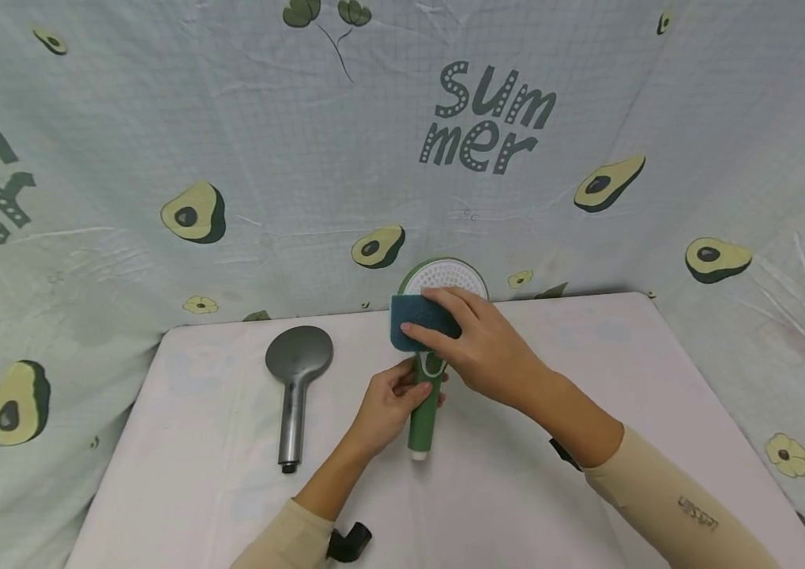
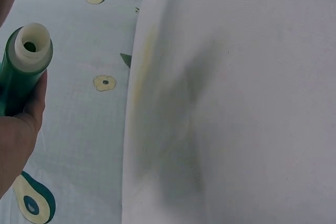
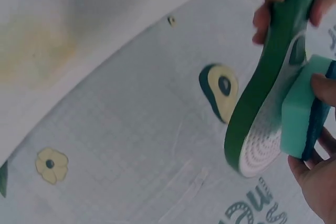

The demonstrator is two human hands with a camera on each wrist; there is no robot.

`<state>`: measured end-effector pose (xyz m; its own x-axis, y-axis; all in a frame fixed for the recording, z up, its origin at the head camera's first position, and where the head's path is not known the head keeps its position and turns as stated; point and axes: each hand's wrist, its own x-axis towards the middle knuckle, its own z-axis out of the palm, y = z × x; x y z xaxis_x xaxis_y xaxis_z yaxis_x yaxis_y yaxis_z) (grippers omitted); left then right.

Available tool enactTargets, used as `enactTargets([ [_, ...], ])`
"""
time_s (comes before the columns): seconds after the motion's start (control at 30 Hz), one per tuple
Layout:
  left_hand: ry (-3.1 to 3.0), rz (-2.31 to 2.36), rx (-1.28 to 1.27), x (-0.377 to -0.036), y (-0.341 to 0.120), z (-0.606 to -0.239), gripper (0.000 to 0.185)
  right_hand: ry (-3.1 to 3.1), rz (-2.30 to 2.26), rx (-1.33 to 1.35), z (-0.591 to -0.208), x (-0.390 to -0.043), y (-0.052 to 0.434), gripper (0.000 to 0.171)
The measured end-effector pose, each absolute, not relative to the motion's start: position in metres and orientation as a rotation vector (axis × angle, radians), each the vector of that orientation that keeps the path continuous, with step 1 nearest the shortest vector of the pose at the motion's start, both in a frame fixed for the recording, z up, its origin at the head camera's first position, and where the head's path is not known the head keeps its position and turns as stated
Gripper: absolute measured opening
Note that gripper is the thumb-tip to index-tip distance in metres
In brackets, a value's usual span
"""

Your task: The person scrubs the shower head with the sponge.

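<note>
My left hand (image 1: pixel 391 405) grips the handle of a green shower head (image 1: pixel 422 423) with a white, nozzle-dotted face. In the left wrist view the hollow white end of its handle (image 2: pixel 32 45) points toward the camera. My right hand (image 1: pixel 494 348) pinches a sponge (image 1: pixel 425 322) with a dark blue scouring layer. Seen from the right wrist, the sponge's light green side (image 3: pixel 298 111) lies against the shower head's white face (image 3: pixel 265 135). From the head, the sponge hides the lower part of that face.
A grey shower head (image 1: pixel 299 356) lies on the pale table (image 1: pixel 516 490) to the left. A cloth printed with avocados (image 1: pixel 192 212) hangs behind and at the sides. Black wrist devices (image 1: pixel 349 543) sit on both forearms.
</note>
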<state>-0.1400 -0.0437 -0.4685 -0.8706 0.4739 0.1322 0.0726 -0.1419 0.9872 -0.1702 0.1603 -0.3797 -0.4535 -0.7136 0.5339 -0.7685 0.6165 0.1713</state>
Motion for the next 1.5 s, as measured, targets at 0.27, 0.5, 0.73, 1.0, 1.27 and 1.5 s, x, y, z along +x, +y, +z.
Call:
enactTargets([
  [0.27, 1.770, 2.107, 0.626, -0.138, -0.039, -0.468, 0.044, -2.278, 0.305, 0.969, -0.350, -0.199, 0.174, 0.063],
  [0.5, 1.791, 2.105, 0.611, -0.139, -0.041, -0.467, 0.043, -2.296, 0.332, 1.015, -0.349, -0.201, 0.174, 0.062],
  [0.73, 1.803, 2.120, 0.600, -0.140, -0.044, -0.467, 0.042, -2.379, 0.214, 1.096, -0.372, -0.180, 0.158, 0.063],
  [1.0, 1.792, 2.158, 0.580, -0.140, -0.045, -0.467, 0.046, -2.360, 0.186, 1.211, -0.384, -0.164, 0.157, 0.064],
  [1.27, 1.776, 2.103, 0.620, -0.140, -0.043, -0.465, 0.047, -2.368, 0.107, 1.136, -0.375, -0.175, 0.158, 0.063],
  [1.5, 1.820, 2.067, 0.598, -0.140, -0.041, -0.459, 0.043, -2.369, 0.129, 1.070, -0.358, -0.192, 0.157, 0.063],
])
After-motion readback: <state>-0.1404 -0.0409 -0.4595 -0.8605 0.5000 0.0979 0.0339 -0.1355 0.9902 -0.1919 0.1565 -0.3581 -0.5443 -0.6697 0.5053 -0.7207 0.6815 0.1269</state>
